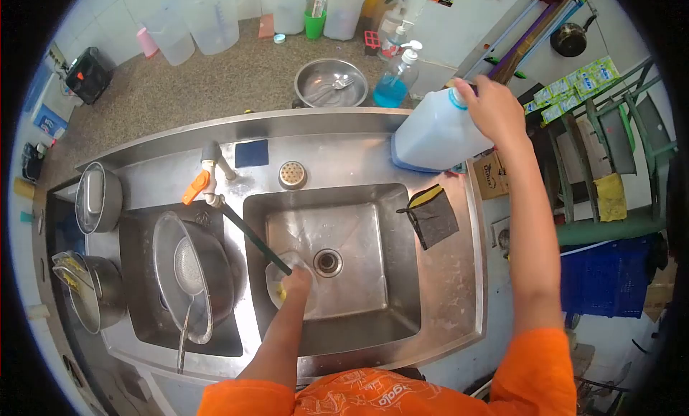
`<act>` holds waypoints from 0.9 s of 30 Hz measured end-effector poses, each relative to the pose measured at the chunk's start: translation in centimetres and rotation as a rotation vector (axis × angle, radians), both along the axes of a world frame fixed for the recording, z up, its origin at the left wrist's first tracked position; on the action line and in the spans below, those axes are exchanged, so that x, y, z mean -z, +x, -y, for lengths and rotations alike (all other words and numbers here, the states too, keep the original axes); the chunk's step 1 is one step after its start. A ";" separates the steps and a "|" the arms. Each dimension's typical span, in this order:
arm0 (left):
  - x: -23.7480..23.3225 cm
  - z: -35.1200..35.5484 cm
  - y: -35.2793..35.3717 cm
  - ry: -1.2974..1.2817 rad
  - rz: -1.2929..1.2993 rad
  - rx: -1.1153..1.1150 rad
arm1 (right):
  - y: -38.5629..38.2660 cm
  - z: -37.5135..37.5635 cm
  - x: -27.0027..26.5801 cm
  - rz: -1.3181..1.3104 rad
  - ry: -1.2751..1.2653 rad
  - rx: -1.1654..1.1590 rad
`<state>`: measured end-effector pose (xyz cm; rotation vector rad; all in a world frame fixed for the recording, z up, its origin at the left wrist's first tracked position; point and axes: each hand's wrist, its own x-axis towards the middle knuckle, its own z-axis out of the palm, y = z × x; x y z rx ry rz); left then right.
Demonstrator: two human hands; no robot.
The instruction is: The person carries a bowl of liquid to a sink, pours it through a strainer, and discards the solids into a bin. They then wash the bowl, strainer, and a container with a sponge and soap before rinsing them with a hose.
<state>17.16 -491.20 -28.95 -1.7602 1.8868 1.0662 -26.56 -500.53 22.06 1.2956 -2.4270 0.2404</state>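
Observation:
My left hand (296, 282) is down in the right sink basin (387, 272), gripping a clear glass bowl (280, 272) together with something yellow under the fingers, beside the drain (328, 262). The dark hose of the tap (247, 233) ends at this bowl. My right hand (494, 106) reaches out to the sink's far right corner and grips the neck of a big translucent white jug (438, 136) with a blue cap, which leans tilted on the steel ledge.
A strainer inside a pot (190, 269) fills the left basin. Lidded pots (97, 197) stand at the left. A dark scouring sponge (433, 214) lies on the right ledge. A steel bowl with spoons (331, 82) and a blue soap pump bottle (396, 79) sit on the counter behind.

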 end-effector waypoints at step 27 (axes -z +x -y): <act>3.8 -1.7 2.4 0.078 0.101 0.327 | -15.1 -3.2 6.5 0.197 -0.277 -0.529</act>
